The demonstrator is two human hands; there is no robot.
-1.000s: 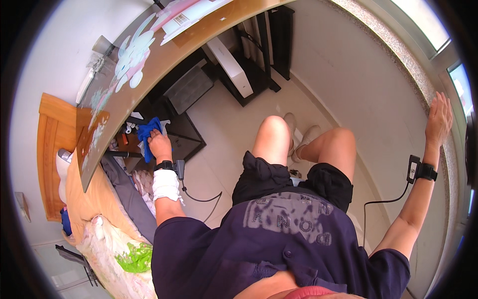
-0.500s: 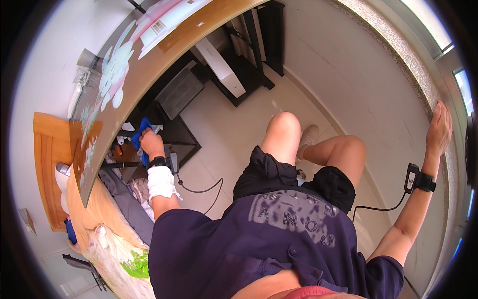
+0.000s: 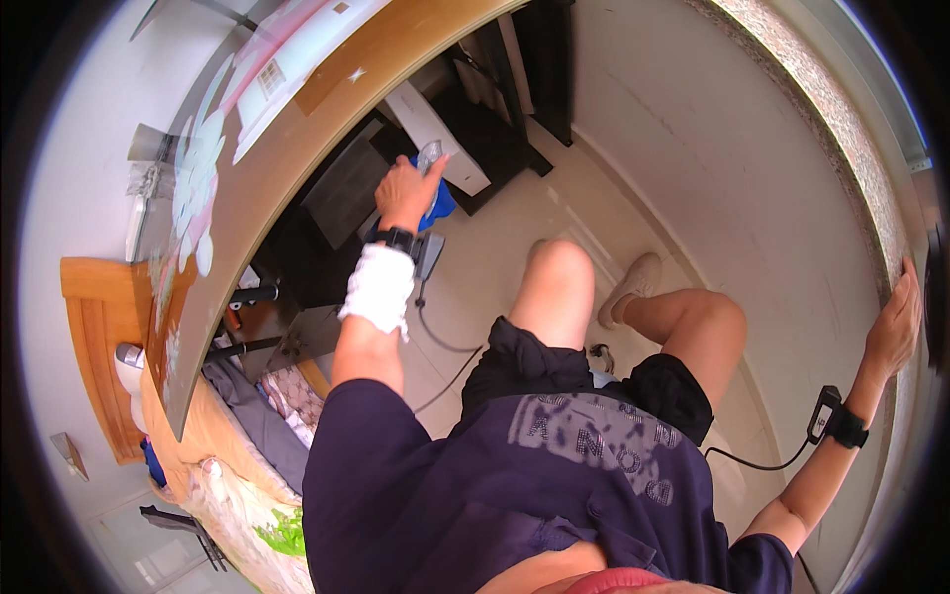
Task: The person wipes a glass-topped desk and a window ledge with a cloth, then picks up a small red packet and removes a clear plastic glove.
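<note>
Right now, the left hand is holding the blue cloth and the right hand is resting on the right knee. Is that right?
Not quite: the right hand is at the speckled sill, well away from the right knee, as the head view shows. The left hand is holding the blue cloth.

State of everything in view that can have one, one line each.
Left hand: gripping blue material
Blue material: crumpled, partly hidden by the hand
Right hand: fingers extended, at stone ledge
White wrist wrap: wrinkled, around left forearm
Right cable: slack, curved
Grey cloth: rumpled
Right shoe: worn
</note>
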